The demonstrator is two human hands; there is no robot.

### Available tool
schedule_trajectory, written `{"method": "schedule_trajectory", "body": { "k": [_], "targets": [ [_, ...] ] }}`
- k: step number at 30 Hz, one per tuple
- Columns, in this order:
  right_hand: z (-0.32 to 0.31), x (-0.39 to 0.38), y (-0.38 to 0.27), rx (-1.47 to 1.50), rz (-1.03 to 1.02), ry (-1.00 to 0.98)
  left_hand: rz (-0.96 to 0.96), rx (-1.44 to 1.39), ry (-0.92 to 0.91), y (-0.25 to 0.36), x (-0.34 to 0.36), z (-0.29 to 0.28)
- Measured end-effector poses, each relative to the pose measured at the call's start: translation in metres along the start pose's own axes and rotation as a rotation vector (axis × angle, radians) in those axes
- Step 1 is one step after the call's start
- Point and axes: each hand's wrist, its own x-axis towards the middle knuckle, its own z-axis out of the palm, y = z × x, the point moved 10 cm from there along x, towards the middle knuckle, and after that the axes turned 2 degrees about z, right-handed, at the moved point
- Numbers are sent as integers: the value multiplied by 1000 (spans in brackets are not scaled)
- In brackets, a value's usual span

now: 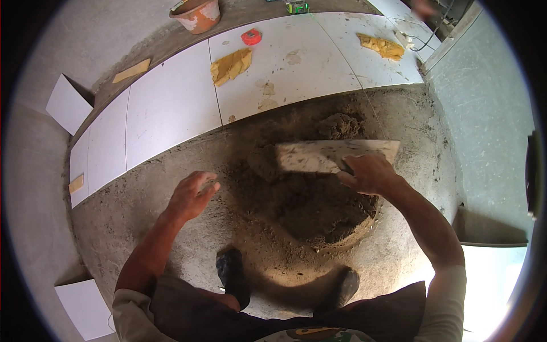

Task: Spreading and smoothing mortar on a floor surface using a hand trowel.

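Left hand [192,195]: loosely curled, grip released, above grey floor [128,211]. Bucket [200,21]: orange, whitish-smeared, beyond white tiles [171,108]; contents indistinct. Heap of dark mix [319,208]: on floor. Float [313,155]: pale, rectangular, speckled, at heap's far side; grasped by right hand [370,174].

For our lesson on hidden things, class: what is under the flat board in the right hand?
Dark, crumbly mix shows beyond the near and far edges of the board held in the right hand. The patch directly beneath is covered, so contact cannot be told.
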Motion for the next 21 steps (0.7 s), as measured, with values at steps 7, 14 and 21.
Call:
{"method": "schedule_trajectory", "body": {
  "k": [7,14,21],
  "targets": [
    [-20,0,-25,566,64,322,9,-241,4,-21,77,34],
    [20,87,-123,639,305,113,-147,-585,74,-56,99,67],
    [15,22,-158,1025,393,174,-330,-737,34,-113,83,92]
  ]
}}
